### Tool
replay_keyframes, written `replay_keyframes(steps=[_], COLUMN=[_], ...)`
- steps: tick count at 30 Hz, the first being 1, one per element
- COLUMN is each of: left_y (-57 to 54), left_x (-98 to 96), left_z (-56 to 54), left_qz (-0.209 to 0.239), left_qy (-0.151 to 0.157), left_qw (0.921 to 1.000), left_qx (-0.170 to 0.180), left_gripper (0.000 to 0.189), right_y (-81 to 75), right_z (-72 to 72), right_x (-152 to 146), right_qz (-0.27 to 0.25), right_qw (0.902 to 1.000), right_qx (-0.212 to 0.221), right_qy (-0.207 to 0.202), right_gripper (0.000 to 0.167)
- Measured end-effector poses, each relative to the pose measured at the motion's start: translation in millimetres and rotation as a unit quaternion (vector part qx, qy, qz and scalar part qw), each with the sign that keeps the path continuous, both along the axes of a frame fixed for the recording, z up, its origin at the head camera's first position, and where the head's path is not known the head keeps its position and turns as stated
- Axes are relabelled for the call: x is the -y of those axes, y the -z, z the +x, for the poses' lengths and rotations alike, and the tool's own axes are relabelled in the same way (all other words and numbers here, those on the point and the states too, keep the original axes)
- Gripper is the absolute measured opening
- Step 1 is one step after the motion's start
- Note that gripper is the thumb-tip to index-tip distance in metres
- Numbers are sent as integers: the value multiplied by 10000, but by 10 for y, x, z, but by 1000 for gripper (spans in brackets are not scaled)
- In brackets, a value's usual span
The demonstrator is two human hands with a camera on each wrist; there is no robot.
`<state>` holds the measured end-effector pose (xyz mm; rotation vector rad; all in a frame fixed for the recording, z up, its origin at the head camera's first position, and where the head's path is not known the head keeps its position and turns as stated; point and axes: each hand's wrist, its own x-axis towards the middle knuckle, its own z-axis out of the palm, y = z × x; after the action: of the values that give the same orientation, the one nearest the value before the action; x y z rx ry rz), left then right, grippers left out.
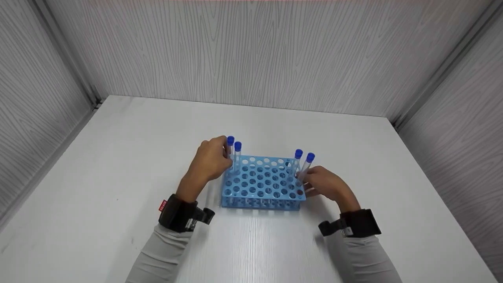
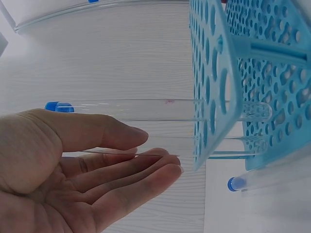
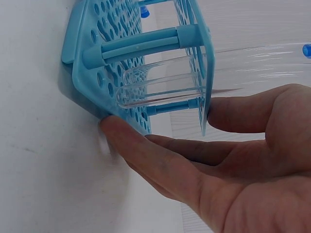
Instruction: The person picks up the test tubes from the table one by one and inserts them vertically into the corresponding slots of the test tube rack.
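Note:
A blue test tube rack [image 1: 262, 197] with rows of round holes stands on the white table. At its left end two clear test tubes with blue caps stand close together. My left hand [image 1: 212, 159] holds the outer test tube [image 2: 187, 145] between thumb and fingers; its lower end is inside the rack. Beside it is the inner test tube [image 1: 237, 159]. Two more capped test tubes, one upright [image 1: 294, 167] and one leaning outward [image 1: 305, 167], stand at the right end. My right hand [image 1: 326, 182] grips that end, thumb at the top plate's edge, fingers by the base.
The white tabletop [image 1: 251, 243] surrounds the rack. A grey wood-grain panel [image 1: 251, 55] rises behind it, with side panels at left [image 1: 35, 98] and right [image 1: 459, 118]. Each wrist wears a black camera band.

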<state>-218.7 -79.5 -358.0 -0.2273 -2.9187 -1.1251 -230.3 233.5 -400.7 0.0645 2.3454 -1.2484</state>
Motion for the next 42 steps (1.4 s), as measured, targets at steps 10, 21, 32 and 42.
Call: replay_keyframes(steps=[10,21,32,42], left_y=[3,6,-6,-24], left_x=[-2,9,17,19], left_z=[-10,1,-8,-6], left_qz=[-3,-2,-61,-118], left_qy=[7,76,133,112], left_qw=[9999,9999,9997,9994], left_qx=[141,122,172,313], left_gripper=[22,22,22,22], right_y=[8,18,5,3], right_z=[-4,-3,-1,5], right_x=[-5,7,5,-5], right_qz=[12,63,56,46], right_qw=[10000,10000,10000,9999], right_qx=[-34,-28,-30,-109], right_qy=[-16,-4,-27,-51], right_gripper=[35,36,35,35])
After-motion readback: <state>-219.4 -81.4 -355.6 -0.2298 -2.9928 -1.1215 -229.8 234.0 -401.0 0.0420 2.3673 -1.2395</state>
